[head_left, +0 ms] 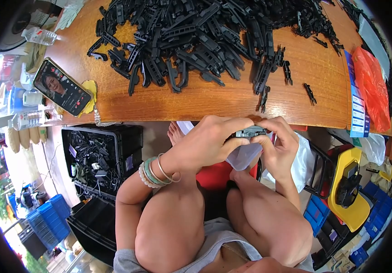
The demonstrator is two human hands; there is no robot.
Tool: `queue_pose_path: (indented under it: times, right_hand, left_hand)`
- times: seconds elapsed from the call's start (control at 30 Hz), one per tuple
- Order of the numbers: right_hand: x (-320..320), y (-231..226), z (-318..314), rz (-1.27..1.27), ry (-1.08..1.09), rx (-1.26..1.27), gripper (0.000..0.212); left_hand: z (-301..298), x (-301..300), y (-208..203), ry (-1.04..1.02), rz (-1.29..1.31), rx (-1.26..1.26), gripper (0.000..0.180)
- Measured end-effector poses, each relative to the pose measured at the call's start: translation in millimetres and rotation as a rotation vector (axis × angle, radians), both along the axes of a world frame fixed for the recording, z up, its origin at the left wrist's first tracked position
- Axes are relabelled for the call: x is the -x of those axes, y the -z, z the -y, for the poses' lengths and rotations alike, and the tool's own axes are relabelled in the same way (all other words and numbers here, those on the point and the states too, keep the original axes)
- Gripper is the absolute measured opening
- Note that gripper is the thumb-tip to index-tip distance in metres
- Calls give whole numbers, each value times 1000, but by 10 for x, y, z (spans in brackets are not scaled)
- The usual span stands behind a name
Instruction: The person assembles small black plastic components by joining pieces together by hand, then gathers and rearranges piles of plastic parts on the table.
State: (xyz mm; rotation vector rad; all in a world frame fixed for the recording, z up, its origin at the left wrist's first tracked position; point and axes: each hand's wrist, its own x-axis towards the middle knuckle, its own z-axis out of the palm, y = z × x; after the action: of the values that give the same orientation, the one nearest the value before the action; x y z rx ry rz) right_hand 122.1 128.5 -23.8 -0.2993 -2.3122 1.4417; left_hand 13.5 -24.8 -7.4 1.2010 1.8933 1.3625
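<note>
Between my two hands, just off the table's near edge, is a small black plastic part [250, 132], long and narrow. My left hand [209, 141] pinches its left end between thumb and fingers. At its other end, the thumb and fingertips of my right hand [275, 145] close on it. My fingers cover both ends, so its full shape is hidden. Across the wooden table [168, 107] beyond lies a big heap of similar black plastic parts [191, 41]. A few smaller black pieces [310, 94] lie apart on the right.
A phone [62, 86] with a lit screen leans on a yellow stand at the left. Below it stands a black crate [130, 150] full of black parts. A red plastic bag [371, 86] lies at the table's right; a yellow chair [348, 195] stands below.
</note>
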Motion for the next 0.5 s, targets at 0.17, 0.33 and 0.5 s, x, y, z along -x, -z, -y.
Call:
queue_pose_path:
  times: [0.17,0.33,0.5]
  right_hand:
    - [40,22,-54,56,-111,65,22]
    - [101,-26,-258,30,-229,9,20]
    - [325,118,-170,158,186,-319,29]
  left_hand:
    - [58,95,36,44,141,84,28]
    - [124,306,137,-259,-293,106,19]
    - [14,638,281,-317,-903,152,20]
